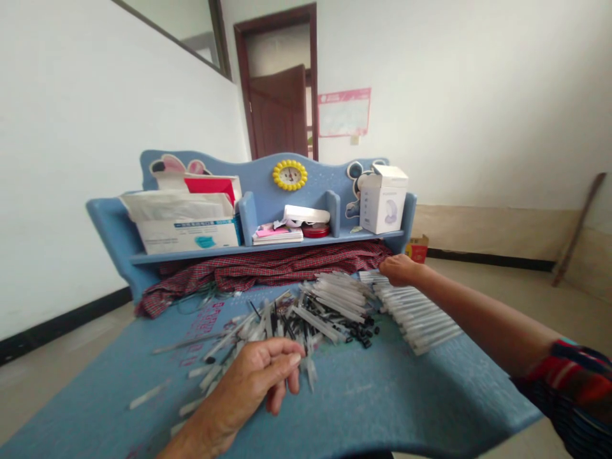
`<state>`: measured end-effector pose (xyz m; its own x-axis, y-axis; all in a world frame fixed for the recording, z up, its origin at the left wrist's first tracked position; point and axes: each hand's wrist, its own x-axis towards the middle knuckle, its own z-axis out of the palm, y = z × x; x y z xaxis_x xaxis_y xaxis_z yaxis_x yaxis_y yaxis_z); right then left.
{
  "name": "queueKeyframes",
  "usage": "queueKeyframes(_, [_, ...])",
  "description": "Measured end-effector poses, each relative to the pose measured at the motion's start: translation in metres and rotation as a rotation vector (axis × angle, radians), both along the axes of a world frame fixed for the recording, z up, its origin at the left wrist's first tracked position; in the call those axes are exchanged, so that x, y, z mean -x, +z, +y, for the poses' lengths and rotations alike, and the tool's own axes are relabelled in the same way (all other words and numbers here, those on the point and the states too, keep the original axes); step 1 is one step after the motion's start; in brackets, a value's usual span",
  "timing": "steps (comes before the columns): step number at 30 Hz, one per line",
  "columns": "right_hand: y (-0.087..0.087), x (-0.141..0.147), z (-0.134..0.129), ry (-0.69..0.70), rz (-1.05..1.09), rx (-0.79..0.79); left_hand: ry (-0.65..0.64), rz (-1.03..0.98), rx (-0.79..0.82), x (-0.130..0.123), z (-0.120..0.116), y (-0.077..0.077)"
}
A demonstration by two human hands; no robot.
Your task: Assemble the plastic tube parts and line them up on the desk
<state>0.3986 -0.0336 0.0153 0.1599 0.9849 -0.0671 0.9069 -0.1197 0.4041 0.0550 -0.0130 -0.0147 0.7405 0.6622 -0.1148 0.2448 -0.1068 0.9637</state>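
Observation:
My left hand [261,377] is over the near side of a loose heap of pen parts [282,319], its thumb and forefinger pinched together. A clear pen piece [310,370] shows just beyond the fingertips; I cannot tell whether they hold it. Stretched forward, my right hand [402,269] is closed at the far end of a neat row of whitish pen barrels [421,315]; whatever its fingers grip is hidden. Between the hands lie a stack of clear barrels [337,296] and small black caps [363,331].
The blue desk [363,408] has a raised shelf [210,253] at its back. On it stand a mask box [191,234], a white carton [384,201], papers [277,236] and a red round tin [316,230]. A checked cloth [258,266] lies bunched below the shelf.

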Motion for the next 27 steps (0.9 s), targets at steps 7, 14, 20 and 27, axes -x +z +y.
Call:
queueKeyframes(7, [-0.008,-0.006,0.007,0.034,-0.035,0.055,-0.019,0.01,0.002,-0.001,0.0,0.0])
queueKeyframes(14, [-0.015,-0.013,0.01,0.046,-0.037,0.069,-0.039,0.022,-0.007,0.001,0.0,-0.002])
queueKeyframes(20, [-0.016,-0.014,0.009,0.032,-0.028,0.06,-0.053,0.028,-0.006,0.001,-0.001,-0.001])
queueKeyframes(27, [-0.015,-0.012,0.001,0.014,-0.013,0.04,-0.014,-0.013,-0.021,0.002,-0.002,-0.001])
